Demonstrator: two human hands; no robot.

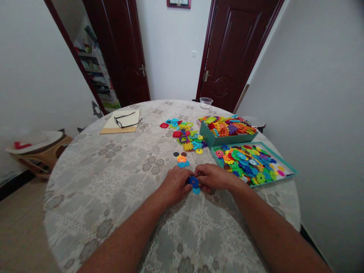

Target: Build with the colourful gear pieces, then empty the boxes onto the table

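Near the middle of the table, my left hand and my right hand come together around a dark blue notched plastic disc. My left thumb and fingers close on its left edge, while my right fingers pinch its right side. A light blue disc shows just below the dark one; whether the two are joined I cannot tell. Just beyond my hands lies a small group of discs: an orange one, blue ones and two dark ones.
A loose pile of coloured gear pieces lies farther back. To the right are a full green box and a shallow tray of discs. Glasses rest on a pad at the left; a clear bowl stands at the back.
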